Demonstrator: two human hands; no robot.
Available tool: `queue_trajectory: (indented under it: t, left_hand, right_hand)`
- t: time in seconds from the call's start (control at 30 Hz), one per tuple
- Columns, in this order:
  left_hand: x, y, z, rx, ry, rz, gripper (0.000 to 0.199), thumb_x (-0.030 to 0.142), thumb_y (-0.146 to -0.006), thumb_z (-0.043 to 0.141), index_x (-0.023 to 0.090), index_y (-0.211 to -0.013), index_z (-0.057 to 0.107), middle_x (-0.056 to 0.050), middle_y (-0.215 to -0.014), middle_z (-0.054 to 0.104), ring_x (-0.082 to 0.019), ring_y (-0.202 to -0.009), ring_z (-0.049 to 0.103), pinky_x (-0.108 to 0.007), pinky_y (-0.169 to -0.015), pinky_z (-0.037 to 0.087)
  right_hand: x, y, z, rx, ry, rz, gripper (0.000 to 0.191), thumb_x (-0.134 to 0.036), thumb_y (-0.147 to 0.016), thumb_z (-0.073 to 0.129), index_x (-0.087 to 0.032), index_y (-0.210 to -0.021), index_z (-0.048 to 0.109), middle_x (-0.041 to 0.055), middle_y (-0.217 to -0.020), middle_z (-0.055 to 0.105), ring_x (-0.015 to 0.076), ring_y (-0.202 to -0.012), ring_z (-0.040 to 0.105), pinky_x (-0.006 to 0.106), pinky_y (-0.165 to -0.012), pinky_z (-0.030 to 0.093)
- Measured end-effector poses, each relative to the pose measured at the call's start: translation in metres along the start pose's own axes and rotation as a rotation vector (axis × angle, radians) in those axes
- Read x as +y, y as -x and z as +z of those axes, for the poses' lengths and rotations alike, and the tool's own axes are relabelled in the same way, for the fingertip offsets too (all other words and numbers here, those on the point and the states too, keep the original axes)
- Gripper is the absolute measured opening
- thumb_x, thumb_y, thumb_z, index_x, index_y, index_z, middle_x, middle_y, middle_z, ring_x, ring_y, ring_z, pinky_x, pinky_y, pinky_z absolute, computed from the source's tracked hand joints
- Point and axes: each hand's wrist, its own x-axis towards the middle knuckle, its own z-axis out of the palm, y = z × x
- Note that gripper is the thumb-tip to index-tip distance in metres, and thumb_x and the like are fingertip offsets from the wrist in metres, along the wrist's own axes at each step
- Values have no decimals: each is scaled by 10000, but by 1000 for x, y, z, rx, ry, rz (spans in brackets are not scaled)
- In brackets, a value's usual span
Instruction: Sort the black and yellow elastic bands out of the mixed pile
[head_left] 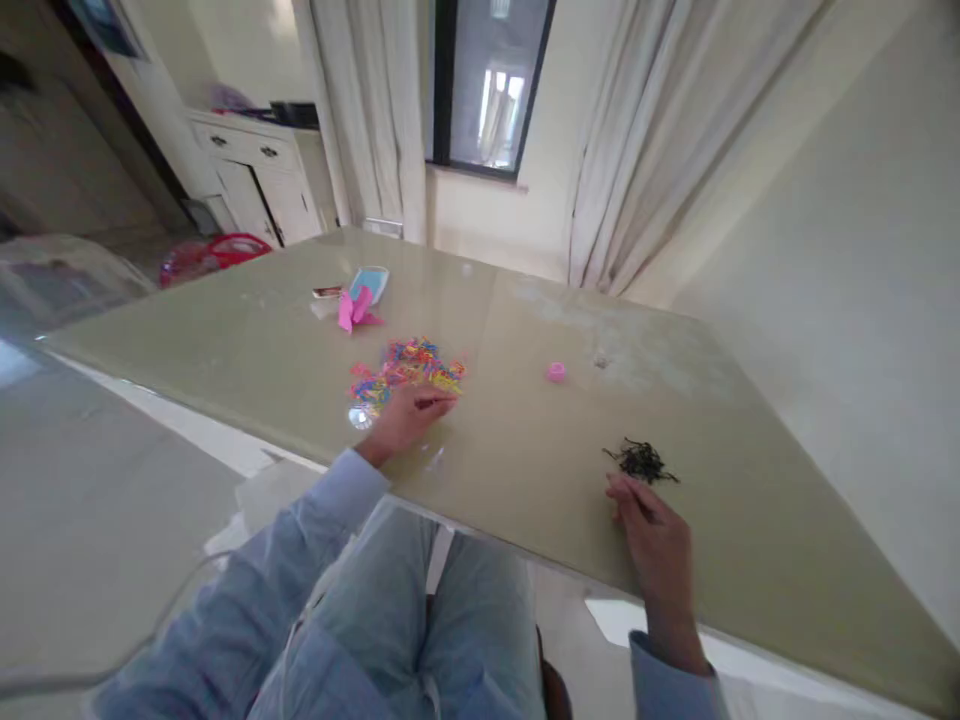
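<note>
My left hand (409, 415) rests at the near edge of a pile of small multicoloured strands (416, 360) that look like little elastic bands. Its thumb and fingers are pinched together; whatever they hold is too small to make out. My right hand (654, 525) is just in front of a tangled heap of thin black strands (642, 461), also like small bands. The fingers of that hand are closed in a pinch too, and I cannot see what is between them. Between the two piles, farther back, sits a small pink round object (556, 372).
The glossy beige table (510, 470) carries a crumpled pink item (358, 308), a light-blue packet (370, 284) and a small clear disc (360, 416) at left. A tiny object (601, 361) lies at the back right. Curtains (630, 130) and a white cabinet (262, 170) stand beyond.
</note>
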Motion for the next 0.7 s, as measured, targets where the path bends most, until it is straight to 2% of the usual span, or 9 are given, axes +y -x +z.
queue_trajectory:
  t: [0.13, 0.27, 0.5, 0.7]
  left_hand:
    - [-6, -29, -43, 33, -336, -156, 373, 398, -840, 507, 173, -965, 778, -63, -862, 756, -207, -754, 646, -277, -669, 445]
    - [-13, -55, -65, -59, -637, -224, 344, 270, -823, 470, 136, -908, 776, -100, -838, 746, -207, -741, 629, -272, -632, 394]
    - [-18, -81, -66, -240, -676, -183, 177, 212, -708, 553, 174, -635, 709, -57, -620, 683, -174, -604, 574, -259, -581, 342]
    - [-21, -93, -66, -267, -669, -188, 119, 193, -628, 570, 175, -530, 636, -51, -554, 633, -173, -560, 536, -272, -559, 301]
  right_hand:
    - [3, -3, 0, -13, -9, -59, 465, -584, -711, 682, -172, -895, 793, 110, -915, 776, 246, -704, 680, 366, -691, 549]
    - [6, -5, 1, -10, -22, -75, 431, -559, -710, 696, -180, -890, 794, 110, -910, 778, 271, -780, 698, 372, -716, 554]
    - [9, -5, 3, -26, -32, -62, 442, -564, -710, 679, -178, -895, 789, 114, -914, 776, 280, -805, 704, 392, -745, 558]
    - [10, -6, 3, -45, -24, -70, 430, -568, -714, 672, -186, -877, 784, 116, -940, 774, 284, -852, 707, 408, -808, 552]
